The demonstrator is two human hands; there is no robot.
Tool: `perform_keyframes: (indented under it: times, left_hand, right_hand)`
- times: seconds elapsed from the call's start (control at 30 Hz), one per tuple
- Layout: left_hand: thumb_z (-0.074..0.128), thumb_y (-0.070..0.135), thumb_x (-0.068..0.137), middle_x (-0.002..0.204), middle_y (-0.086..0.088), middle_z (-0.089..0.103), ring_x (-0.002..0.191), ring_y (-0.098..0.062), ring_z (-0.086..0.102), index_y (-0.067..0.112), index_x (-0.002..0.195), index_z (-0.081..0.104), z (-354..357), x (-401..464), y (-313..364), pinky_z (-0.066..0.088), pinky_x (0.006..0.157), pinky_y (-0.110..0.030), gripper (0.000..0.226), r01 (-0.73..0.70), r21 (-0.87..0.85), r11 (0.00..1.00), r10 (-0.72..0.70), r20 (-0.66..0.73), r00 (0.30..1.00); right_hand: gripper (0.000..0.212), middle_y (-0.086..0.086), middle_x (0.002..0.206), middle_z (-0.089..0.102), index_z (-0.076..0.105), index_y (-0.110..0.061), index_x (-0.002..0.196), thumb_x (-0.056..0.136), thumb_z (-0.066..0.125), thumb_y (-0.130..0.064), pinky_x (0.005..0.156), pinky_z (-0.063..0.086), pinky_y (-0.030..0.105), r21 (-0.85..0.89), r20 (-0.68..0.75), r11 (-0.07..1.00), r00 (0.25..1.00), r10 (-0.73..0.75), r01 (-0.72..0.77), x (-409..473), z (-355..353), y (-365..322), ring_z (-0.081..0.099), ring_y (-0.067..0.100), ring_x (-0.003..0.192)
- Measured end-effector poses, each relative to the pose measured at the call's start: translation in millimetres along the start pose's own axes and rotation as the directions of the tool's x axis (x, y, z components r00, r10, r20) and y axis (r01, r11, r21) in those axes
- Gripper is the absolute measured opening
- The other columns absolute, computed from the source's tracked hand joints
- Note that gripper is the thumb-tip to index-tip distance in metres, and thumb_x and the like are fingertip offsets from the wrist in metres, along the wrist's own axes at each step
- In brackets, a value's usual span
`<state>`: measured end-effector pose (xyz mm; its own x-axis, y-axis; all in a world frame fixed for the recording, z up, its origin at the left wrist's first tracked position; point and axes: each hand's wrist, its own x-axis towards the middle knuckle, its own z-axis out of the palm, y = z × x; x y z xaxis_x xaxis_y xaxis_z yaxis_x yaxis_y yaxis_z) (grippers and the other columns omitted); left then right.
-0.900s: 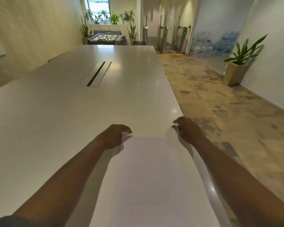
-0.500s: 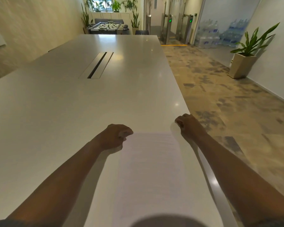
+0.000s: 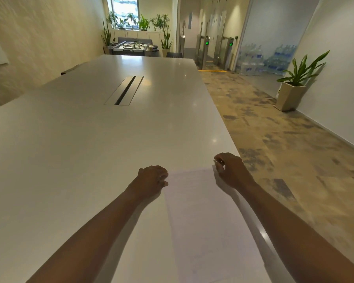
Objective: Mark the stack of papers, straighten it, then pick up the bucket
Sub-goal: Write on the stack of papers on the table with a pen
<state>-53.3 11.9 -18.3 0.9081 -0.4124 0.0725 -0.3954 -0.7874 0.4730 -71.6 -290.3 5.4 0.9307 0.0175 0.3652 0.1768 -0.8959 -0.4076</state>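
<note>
both hands at the far corners of the paper stack

a flat stack of white printed papers (image 3: pixel 208 217) lies on the long white glossy table (image 3: pixel 80 160), close to the table's right edge and running from the bottom of the view up toward the hands. faint lines of print show on the top sheet, too pale to read.

the left hand (image 3: pixel 152 179) sits at the far left corner of the stack, knuckles up, its fingers curled in tight against the paper's edge; whether they actually pinch the sheets or only press against them cannot be told. the right hand (image 3: pixel 230 170) sits at the far right corner, near the table's edge, its fingers bent and narrow, the fingertips (image 3: pixel 219 161) touching the corner of the stack. both forearms reach in from the bottom of the view, one on each side of the papers.

no bucket shows in this view.

a dark cable slot (image 3: pixel 125 90) is set into the middle of the table, well apart from the stack. on the patterned carpet to the right, a green plant in a tapered white pot (image 3: pixel 292 92) stands by the wall. packs of water bottles (image 3: pixel 264 61) are stacked beyond it, and a foosball table (image 3: pixel 134 48) stands at the far end under a window.
</note>
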Motion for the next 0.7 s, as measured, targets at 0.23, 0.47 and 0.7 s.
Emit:
perform_keyframes:
  times: [0.23, 0.47, 0.7]
  left_hand:
    - [0.055, 0.036, 0.088, 0.070, 0.007, 0.044, 0.080, -0.019, 0.051, 0.018, 0.067, 0.041, 14.0, -33.6, 5.9, 0.027, 0.070, -0.035, 0.031, -0.070, 0.131, 0.989, 0.090, -0.148, 0.985]
    - [0.038, 0.049, 0.092, 0.114, 0.010, 0.062, 0.121, -0.012, 0.053, 0.026, 0.103, 0.060, 24.2, -46.8, 3.6, 0.033, 0.090, -0.039, 0.034, -0.044, 0.253, 0.967, 0.098, -0.205, 0.974]
    - [0.034, 0.068, 0.089, 0.163, 0.001, 0.020, 0.151, -0.012, 0.011, 0.022, 0.155, 0.025, 24.3, -51.2, 1.2, 0.012, 0.119, -0.046, 0.081, -0.016, 0.156, 0.988, 0.031, -0.097, 0.995]
  right_hand:
    - [0.009, 0.001, 0.090, 0.071, 0.072, -0.012, 0.096, 0.092, 0.064, -0.014, 0.075, 0.048, 0.027, 0.120, 0.055, 0.992, 0.997, -0.045, 0.039, -34.9, 27.0, -62.5, 0.064, 0.017, 0.082]
    - [0.012, -0.007, 0.087, 0.072, 0.074, -0.018, 0.090, 0.094, 0.062, -0.019, 0.074, 0.050, 0.022, 0.172, 0.054, 0.985, 0.998, -0.031, 0.022, -62.1, 56.3, -104.0, 0.062, 0.006, 0.079]
    - [0.014, -0.005, 0.097, 0.073, 0.080, -0.018, 0.101, 0.092, 0.070, -0.017, 0.080, 0.055, 0.017, 0.173, 0.007, 0.985, 1.000, -0.022, 0.020, -67.2, 61.3, -100.8, 0.066, 0.004, 0.085]
